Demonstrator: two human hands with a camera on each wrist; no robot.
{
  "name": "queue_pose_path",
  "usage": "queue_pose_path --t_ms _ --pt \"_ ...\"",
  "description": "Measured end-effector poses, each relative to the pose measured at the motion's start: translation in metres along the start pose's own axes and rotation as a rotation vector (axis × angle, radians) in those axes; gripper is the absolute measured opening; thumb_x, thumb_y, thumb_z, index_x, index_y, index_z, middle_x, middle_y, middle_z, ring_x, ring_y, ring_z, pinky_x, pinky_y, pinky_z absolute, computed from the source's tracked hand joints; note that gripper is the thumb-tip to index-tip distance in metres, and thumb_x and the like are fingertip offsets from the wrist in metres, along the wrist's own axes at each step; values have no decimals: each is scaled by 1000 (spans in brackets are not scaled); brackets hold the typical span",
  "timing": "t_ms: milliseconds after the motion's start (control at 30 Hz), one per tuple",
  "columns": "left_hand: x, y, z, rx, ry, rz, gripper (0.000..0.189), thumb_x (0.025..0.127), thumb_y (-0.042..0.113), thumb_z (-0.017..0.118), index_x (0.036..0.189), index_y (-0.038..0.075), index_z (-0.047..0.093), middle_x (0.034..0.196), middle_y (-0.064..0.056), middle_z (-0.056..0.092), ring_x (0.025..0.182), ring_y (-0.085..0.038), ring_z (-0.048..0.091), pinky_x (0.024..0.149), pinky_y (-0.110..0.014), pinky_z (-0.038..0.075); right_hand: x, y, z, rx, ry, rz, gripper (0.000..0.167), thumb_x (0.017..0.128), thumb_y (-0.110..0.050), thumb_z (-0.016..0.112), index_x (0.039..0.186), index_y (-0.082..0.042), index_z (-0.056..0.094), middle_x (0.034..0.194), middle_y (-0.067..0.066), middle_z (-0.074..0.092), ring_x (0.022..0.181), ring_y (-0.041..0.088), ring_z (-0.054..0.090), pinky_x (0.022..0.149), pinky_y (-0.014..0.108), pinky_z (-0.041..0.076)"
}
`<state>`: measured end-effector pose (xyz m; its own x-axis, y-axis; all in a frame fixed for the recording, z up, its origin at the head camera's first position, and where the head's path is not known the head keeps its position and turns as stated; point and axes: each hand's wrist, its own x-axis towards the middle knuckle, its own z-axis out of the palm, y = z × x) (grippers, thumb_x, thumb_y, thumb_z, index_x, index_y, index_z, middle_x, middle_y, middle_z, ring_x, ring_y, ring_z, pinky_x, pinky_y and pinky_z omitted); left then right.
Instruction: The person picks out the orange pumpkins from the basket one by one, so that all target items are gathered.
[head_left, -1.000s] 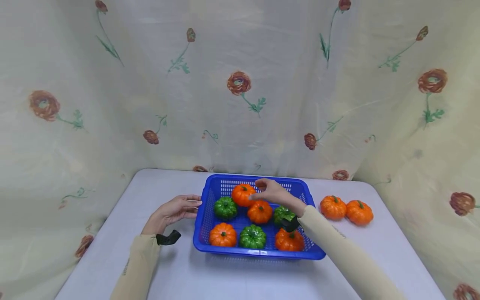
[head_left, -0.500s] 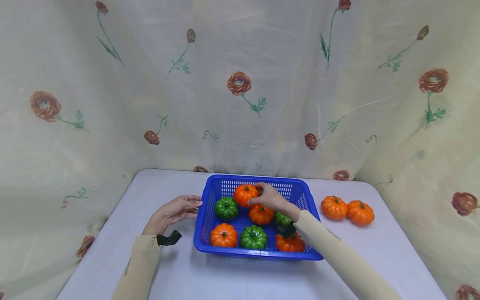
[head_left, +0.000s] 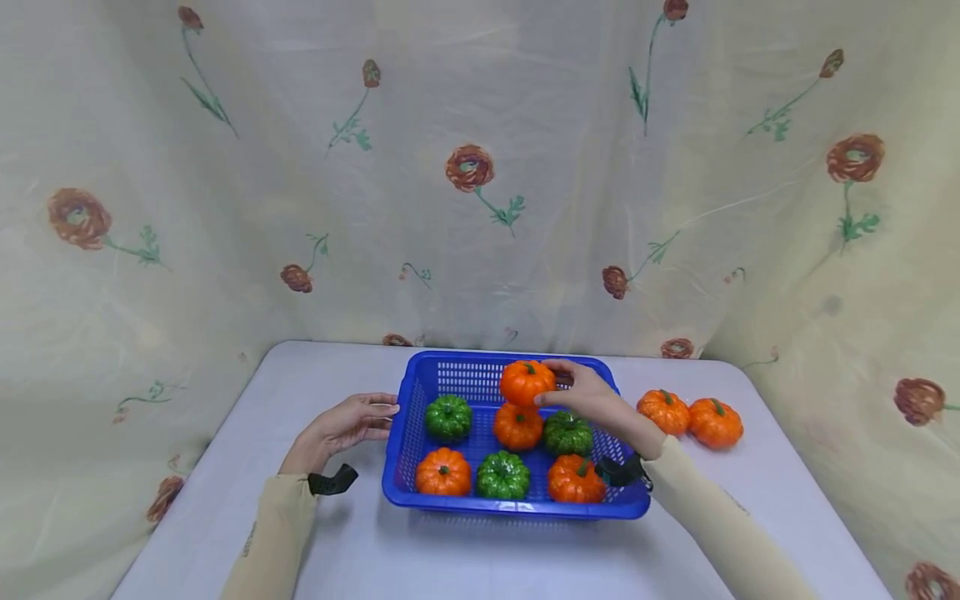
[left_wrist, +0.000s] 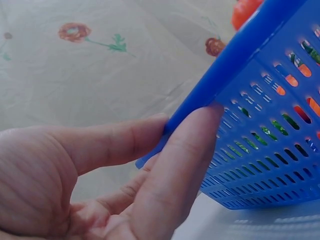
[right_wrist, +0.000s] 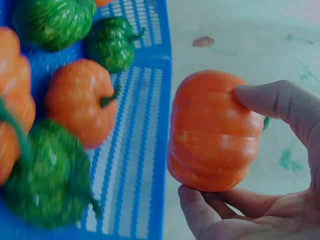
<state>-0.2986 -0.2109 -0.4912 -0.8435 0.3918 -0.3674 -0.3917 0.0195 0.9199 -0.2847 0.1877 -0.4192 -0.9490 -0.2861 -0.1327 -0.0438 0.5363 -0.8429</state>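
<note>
My right hand (head_left: 592,395) grips a small orange pumpkin (head_left: 527,383) with a green stem, thumb on one side and fingers on the other. In the right wrist view this held pumpkin (right_wrist: 215,131) is raised clear of those in the basket. The blue plastic basket (head_left: 517,506) holds 3 orange pumpkins, one of them the middle pumpkin (head_left: 517,427), and 3 green ones, including a green pumpkin (head_left: 448,418) at the left. At the basket's left side, my left hand (head_left: 347,427) pinches the rim (left_wrist: 215,80) between thumb and fingers.
Two orange pumpkins, a nearer-left one (head_left: 663,412) and a right one (head_left: 716,423), sit side by side on the white table (head_left: 480,558), right of the basket. A flower-patterned curtain (head_left: 540,275) hangs behind the table and along both sides.
My right hand has taken hold of the back orange pumpkin, lifted it and moved it to the right within the basket's outline. The left hand stays at the rim.
</note>
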Motion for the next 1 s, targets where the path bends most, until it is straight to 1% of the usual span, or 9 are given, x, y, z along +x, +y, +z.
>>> queue_pose_path --t_ms 233,367,467,600,667,733,833,900,1000 --pt "-1 0 -2 -13 5 -5 53 97 13 58 141 -5 35 106 -6 65 93 -17 66 81 -30 59 -40 18 -45 -61 53 25 80 84 -36 72 147 -5 35 146 23 42 134 41 41 107 56 40" --pt "0 1 -1 -21 -7 -5 52 96 13 59 140 -5 36 103 -5 66 91 -17 66 80 -30 59 -66 30 -68 -61 102 36 81 87 -38 69 150 -5 30 148 25 39 135 43 38 107 61 37" --pt "0 1 0 -22 -10 -8 52 96 13 59 139 -5 37 103 -5 67 91 -17 67 80 -29 59 -83 44 -80 -38 154 73 82 88 -38 68 151 -5 27 149 26 36 135 44 35 107 65 33" --pt "-1 1 0 -22 -8 -17 51 97 12 57 139 -5 36 103 -5 67 91 -17 67 80 -29 59 -97 75 -90 -31 190 133 81 91 -35 65 150 0 24 151 29 29 137 47 31 108 64 33" --pt "-2 0 -1 -29 -8 -19 50 97 12 57 139 -4 37 102 -5 67 90 -17 68 79 -29 59 -102 93 -92 -50 198 176 83 91 -37 64 150 3 22 150 32 27 135 49 30 107 64 35" --pt "-2 0 -1 -29 -20 -14 50 97 12 57 139 -5 36 102 -5 67 90 -16 68 79 -29 59 -107 109 -94 -54 198 213 85 92 -38 64 149 6 20 150 34 25 135 50 29 107 65 34" --pt "-2 0 0 -42 -21 -17 49 97 11 57 138 -4 37 102 -6 67 90 -16 68 78 -29 60 -111 130 -95 -58 183 271 87 92 -38 63 149 8 17 150 36 22 135 52 26 108 65 32" --pt "-1 0 0 -41 -24 -16 49 97 12 56 139 -4 36 103 -6 67 90 -17 68 78 -29 60 -113 141 -95 -54 173 294 84 93 -35 62 149 8 16 150 37 19 136 54 23 108 65 30" --pt "0 2 1 -43 -15 -24 47 98 11 55 139 -3 37 104 -6 66 90 -17 67 78 -29 60 -113 155 -95 -56 170 305 82 93 -29 62 148 10 16 150 39 17 136 55 21 109 65 28"
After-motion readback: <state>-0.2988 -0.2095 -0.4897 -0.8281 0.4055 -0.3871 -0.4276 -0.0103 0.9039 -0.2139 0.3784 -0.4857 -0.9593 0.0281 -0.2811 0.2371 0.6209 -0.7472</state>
